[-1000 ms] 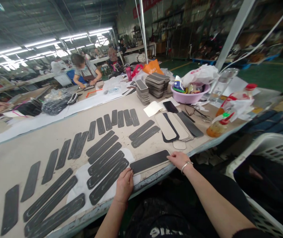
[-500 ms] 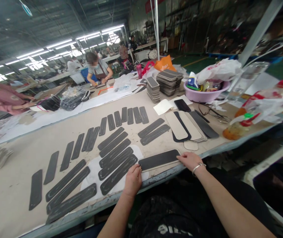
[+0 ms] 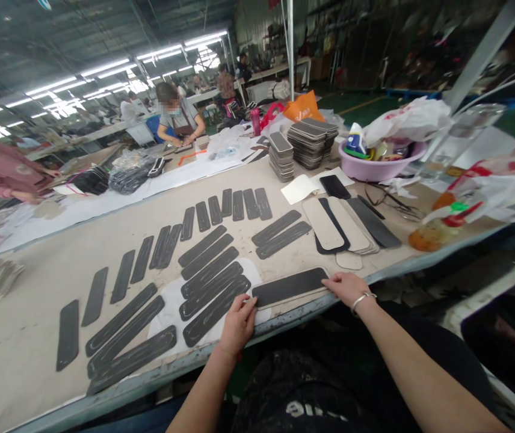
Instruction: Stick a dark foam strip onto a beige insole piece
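Note:
A long dark strip (image 3: 290, 287) with rounded corners and a pale border lies at the table's front edge. My left hand (image 3: 239, 320) pinches its left end with thumb and fingertips. At the opposite end, my right hand (image 3: 348, 288), a bracelet at its wrist, has its fingers closed on the corner. Just left of the strip, several dark panels with shiny wet-looking streaks (image 3: 216, 311) lie on a white sheet (image 3: 254, 272). Behind my right hand are overlapping beige panels (image 3: 323, 224) and dark ones.
More dark panels (image 3: 68, 334) are spread leftward over the table (image 3: 27, 361). Stacked panels (image 3: 309, 141), a phone (image 3: 335, 186), a purple basin (image 3: 377, 168) and a bottle of amber liquid (image 3: 433, 233) stand right. Two co-workers, one a person in grey (image 3: 180, 117), work across the table.
The view has shifted slightly. Both hands stay at the strip's two ends, and the left fingers sit a little higher at its left corner. The strip itself has hardly moved.

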### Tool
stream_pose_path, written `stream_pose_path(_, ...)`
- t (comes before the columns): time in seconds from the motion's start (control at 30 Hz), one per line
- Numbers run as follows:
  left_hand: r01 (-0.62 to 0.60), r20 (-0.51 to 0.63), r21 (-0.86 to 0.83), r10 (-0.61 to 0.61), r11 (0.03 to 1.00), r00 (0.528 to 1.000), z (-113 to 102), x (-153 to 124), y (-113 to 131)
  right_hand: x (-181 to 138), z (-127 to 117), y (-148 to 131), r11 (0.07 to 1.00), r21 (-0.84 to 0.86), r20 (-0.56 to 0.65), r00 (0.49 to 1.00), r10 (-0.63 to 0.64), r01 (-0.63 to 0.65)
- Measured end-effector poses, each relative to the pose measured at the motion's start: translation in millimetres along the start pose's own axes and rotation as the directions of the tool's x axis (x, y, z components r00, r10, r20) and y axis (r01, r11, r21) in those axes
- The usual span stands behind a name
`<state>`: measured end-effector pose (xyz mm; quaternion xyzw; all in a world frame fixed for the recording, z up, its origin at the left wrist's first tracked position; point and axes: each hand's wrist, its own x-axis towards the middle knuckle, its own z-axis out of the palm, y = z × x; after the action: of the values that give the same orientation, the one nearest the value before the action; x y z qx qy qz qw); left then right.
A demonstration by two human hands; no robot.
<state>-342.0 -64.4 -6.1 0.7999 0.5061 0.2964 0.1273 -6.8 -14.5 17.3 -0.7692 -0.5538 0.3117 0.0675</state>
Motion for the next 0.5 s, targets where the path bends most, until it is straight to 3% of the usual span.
stream_pose_path(0.2, -0.142, -0.04, 0.075, 0.145, 0.987, 0.989, 7.3, -1.2, -7.9, -0.3, -0.2, -0.9, 0.999, 0.034, -0.02, 1.0, 0.009, -0.009)
stream_pose_path(0.5, -0.15, -0.051, 0.065, 0.154, 0.986, 0.987, 8.5, -1.6, -8.8, -0.9, -0.3, -3.0, 1.0, 0.019, -0.053, 0.999, 0.003, -0.002)
